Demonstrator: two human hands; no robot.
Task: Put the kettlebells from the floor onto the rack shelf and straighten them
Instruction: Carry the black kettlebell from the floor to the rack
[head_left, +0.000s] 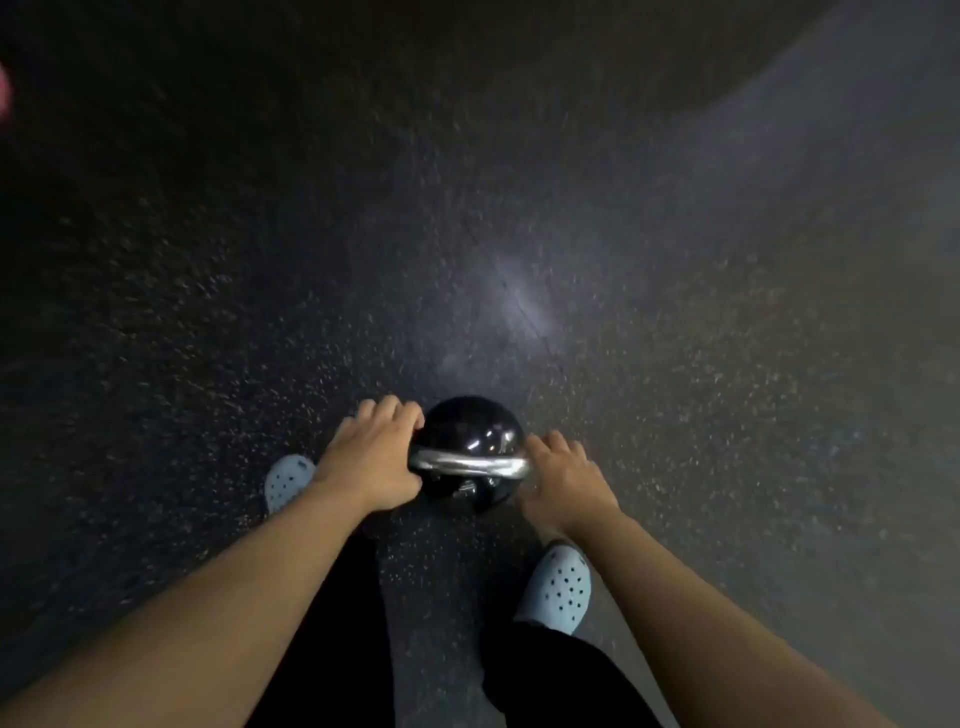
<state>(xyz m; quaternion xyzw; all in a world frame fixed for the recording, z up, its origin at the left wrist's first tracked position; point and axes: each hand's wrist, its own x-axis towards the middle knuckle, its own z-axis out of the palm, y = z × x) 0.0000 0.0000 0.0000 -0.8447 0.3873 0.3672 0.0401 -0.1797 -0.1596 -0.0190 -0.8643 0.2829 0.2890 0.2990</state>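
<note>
A black kettlebell (470, 454) is gripped at each end of its steel handle (467, 464) by the left hand (375, 460) and right hand (566, 478), fingers curled closed, above the speckled floor (519, 234)

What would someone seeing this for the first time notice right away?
A glossy black kettlebell low at centre, with the left hand and right hand at either end of its silver handle. Below are pale blue clogs, and dark speckled floor fills the rest.
</note>
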